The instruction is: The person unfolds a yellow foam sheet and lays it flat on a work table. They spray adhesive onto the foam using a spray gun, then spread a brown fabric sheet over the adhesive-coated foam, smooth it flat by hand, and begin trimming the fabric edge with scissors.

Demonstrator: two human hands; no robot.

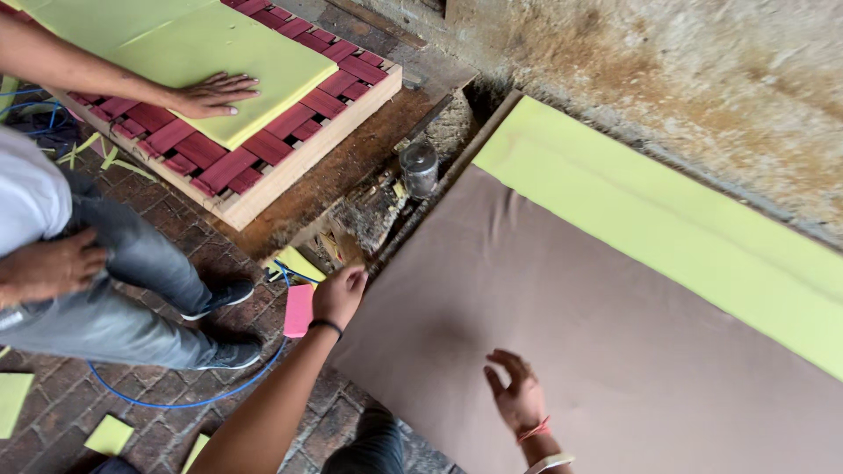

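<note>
Left hand: our left hand [339,294] rests at the near left corner of the brown board [562,342], fingers curled over its edge; we cannot tell whether they pinch the edge or only lean on it. A dark band sits on that wrist.
Right hand: our right hand [516,395] hovers low over the board, fingers loosely spread, palm open, holding nothing. A red thread and a pale bangle ring its wrist.
Brown board: it lies flat under and beyond both our hands, stretching away to the right of the left-hand grip.
Green foam strip: a long yellow-green foam strip [667,233] lies along the board's far edge, well beyond both hands, by the rough wall [702,79].
Jar: a small clear jar [419,167] with a metal lid stands above our left hand, just off the board's far left corner.
Pink scrap: a pink piece [299,310] lies just left of our left hand, touching the blue hose [189,402] that loops across the brick floor [70,395].
Co-worker: another person in jeans stands left of us; one hand [213,95] presses flat on a yellow-green foam sheet [219,61] atop a wooden frame with red webbing [263,167], the other hand [53,265] rests at the hip.
Floor scraps: small foam offcuts [110,434] lie well left of our grip.
</note>
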